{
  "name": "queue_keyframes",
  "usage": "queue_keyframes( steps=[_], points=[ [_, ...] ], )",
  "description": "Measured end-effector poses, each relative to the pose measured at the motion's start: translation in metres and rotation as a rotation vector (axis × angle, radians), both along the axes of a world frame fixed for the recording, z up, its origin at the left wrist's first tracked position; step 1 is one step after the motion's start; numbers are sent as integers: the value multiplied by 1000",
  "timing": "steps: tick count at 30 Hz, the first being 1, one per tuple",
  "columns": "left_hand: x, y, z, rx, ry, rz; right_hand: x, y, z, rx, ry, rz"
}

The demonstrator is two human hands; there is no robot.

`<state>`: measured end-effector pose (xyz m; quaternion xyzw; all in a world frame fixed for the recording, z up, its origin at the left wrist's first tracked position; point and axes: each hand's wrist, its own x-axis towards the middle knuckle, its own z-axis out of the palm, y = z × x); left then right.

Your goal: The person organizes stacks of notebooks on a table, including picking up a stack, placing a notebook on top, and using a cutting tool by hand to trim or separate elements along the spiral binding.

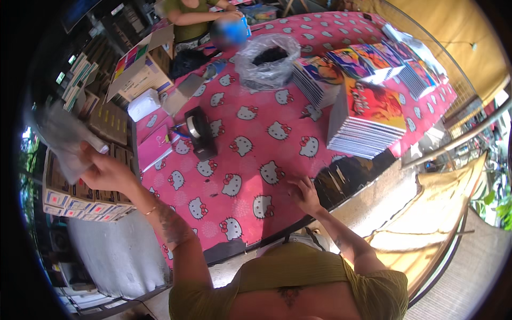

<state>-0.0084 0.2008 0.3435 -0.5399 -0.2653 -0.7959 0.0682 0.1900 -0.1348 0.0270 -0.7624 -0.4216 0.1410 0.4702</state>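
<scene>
My left hand (105,169) is raised off the table's left side, its fingers pinched on a clear plastic bag (66,141) that is smeared by motion. My right hand (305,195) is over the near edge of the pink patterned tablecloth (277,154), fingers apart and nothing in them. Beyond it to the right stands a tall stack of notebooks (368,120) with bright illustrated covers, the top one red and orange. Between my hands, farther in, lies a black tape dispenser (201,136) with a roll on it. Left of that are a pink notebook (154,143) and a blue-handled tool, partly hidden.
More notebook stacks (320,80) stand at the far right. A clear bag with something black inside (266,61) sits mid-table. An open cardboard box (141,72) and stacked cartons (88,194) flank the left. Across the table, a person (200,18) handles something blue.
</scene>
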Motion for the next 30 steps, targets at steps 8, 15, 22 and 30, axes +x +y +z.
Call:
queue_keyframes(
  steps=[8, 15, 22, 30],
  points=[
    [105, -301, -277, -195, 1731, -1314, 73, -181, 14, 552, 291, -780],
    [155, -314, -79, -841, 746, -1498, 73, -362, 13, 576, 669, -969],
    [267, -431, -94, 92, 653, -918, 27, -376, -51, 554, 970, -1019],
    [224, -457, -232, -823, 1437, -1797, 64, -474, -63, 776, 826, -1338]
  ],
)
